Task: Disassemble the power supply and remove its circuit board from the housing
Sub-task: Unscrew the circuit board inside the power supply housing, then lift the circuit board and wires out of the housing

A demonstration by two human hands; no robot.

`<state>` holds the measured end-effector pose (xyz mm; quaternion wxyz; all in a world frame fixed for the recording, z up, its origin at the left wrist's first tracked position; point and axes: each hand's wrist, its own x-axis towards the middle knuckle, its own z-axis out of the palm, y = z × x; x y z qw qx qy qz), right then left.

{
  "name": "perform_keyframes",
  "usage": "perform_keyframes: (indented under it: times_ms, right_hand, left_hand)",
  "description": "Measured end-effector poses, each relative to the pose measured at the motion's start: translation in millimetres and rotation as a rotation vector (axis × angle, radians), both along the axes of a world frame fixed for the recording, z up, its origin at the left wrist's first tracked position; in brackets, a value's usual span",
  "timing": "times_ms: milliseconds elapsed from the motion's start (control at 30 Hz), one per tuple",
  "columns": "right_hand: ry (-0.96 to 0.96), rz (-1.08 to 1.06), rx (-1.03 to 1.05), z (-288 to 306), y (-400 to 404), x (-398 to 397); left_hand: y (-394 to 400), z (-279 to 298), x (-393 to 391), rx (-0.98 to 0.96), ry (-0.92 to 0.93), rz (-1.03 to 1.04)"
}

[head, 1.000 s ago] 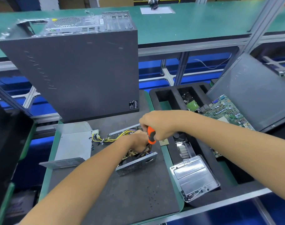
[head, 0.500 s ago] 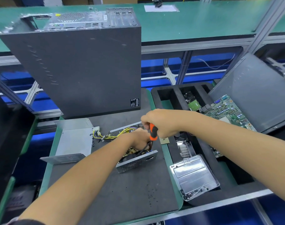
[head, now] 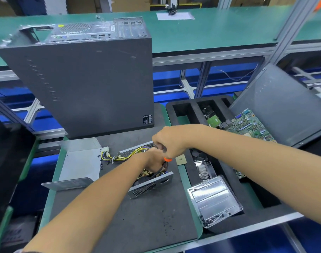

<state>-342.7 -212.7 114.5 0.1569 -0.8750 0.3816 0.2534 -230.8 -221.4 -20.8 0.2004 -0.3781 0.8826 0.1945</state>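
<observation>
— Orange-handled screwdriver (head: 167, 159): who grips it?
— Right hand (head: 168, 141) grips it, over the power supply (head: 150, 181) mid-mat, near the right edge. Left hand (head: 153, 159) reaches inside; its grip I cannot tell

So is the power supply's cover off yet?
Off. The cover lies apart, left of the open housing, whose board and wires are exposed.

The opened power supply housing (head: 150, 187), perforated metal wall frontmost, lies on the dark mat with yellow wires (head: 126, 155) trailing left.
</observation>
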Motion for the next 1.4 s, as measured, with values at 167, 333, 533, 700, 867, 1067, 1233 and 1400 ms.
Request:
perform_keyframes:
  times_ms: [167, 333, 533, 700, 867, 1067, 1233, 1400]
  right_hand:
    - [0.011, -0.115, -0.095, -2, 1, -6]
    - [-0.120, -0.188, -0.114, -5, -1, -16]
    - [-0.139, -0.232, -0.103, -9, 1, -21]
    - [-0.124, -0.249, -0.112, -9, 4, -29]
    - [-0.112, -0.253, -0.119, -7, 0, -37]
    - [-0.089, -0.220, -0.126, -14, 1, -45]
    - [-0.088, -0.230, -0.111, -13, 0, -43]
    - [-0.021, -0.194, -0.110, -5, 1, -31]
  left_hand:
    - [-2, 0, -9, -0.053, -0.141, -0.056]
    - [2, -1, -20, -0.157, -0.275, -0.056]
    - [4, -4, -25, -0.149, -0.256, -0.023]
    - [4, -3, -37, -0.133, -0.225, 0.095]
    - [4, -5, -44, -0.093, -0.254, 0.139]
    - [-5, 11, -41, -0.001, -0.224, 0.087]
    - [-8, 22, -31, 0.029, 0.045, 0.244]
    - [-7, 32, -24, -0.083, 0.155, 0.322]
